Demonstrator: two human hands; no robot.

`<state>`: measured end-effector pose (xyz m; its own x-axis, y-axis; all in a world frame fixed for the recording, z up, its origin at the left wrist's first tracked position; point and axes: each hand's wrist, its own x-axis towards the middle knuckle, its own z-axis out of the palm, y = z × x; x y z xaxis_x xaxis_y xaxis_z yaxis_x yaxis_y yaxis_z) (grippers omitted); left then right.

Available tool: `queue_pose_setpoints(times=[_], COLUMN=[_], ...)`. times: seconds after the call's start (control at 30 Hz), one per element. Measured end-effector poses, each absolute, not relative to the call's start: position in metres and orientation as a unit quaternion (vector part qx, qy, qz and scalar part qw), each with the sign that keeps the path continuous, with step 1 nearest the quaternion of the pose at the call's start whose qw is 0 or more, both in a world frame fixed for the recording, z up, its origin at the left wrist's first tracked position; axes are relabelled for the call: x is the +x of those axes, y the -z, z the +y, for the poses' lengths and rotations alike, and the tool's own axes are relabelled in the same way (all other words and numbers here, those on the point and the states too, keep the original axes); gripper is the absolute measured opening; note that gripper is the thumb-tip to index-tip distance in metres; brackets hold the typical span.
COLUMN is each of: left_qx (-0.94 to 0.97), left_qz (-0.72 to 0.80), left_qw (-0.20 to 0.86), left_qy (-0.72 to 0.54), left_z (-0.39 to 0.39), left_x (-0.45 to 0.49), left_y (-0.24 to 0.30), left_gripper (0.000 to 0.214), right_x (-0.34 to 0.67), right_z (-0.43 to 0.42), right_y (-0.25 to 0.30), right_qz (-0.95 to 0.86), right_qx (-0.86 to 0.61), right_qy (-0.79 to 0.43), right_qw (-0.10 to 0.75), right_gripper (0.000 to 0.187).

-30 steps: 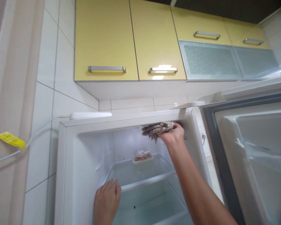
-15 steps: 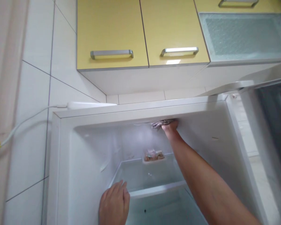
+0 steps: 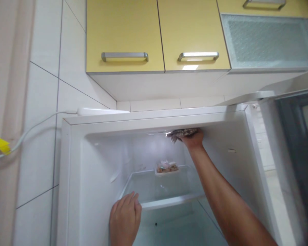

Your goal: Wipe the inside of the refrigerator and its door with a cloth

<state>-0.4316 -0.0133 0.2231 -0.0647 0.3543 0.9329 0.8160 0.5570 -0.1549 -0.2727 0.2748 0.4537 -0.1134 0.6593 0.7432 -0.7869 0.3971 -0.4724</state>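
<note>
Right arm point(image 3: 223, 191) stretched forward, right grip point(image 3: 195, 139) clasped; left grip point(image 3: 125, 219) lower, fingers point(image 3: 128, 201) together.

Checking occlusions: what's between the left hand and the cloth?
In the head view, between the left hand and the cloth in the right hand show the upper shelf and a small filled tray, set farther back.

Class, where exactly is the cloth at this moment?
In the head view, the cloth is in the right hand, right of centre, near the top of the fridge, above and slightly right of the tray.
</note>
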Motion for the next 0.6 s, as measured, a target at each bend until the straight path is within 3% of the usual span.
queue_pose_setpoints(times=[0.17, 0.33, 0.47, 0.6], left_qx=[-0.421, -0.424, -0.424, -0.424], left_qz=[-0.705, -0.698, -0.685, -0.674], left_qw=[0.529, 0.54, 0.559, 0.574], left_qy=[0.212, 0.205, 0.196, 0.192], left_z=[-0.016, -0.016, -0.015, -0.015], left_x=[-0.427, -0.426, -0.428, -0.428], left_y=[-0.228, -0.229, -0.228, -0.227], left_gripper=[0.035, 0.035, 0.036, 0.036], right_x=[-0.205, -0.161, -0.17, -0.213], right_z=[0.227, 0.191, 0.191, 0.224], right_y=[-0.445, -0.445, -0.452, -0.451], right_qz=[-0.46, -0.432, -0.297, -0.258], right_qx=[0.123, 0.158, 0.222, 0.221], right_qy=[-0.58, -0.647, -0.708, -0.698], right_qw=[0.661, 0.608, 0.602, 0.631], right_gripper=[0.049, 0.046, 0.032, 0.029])
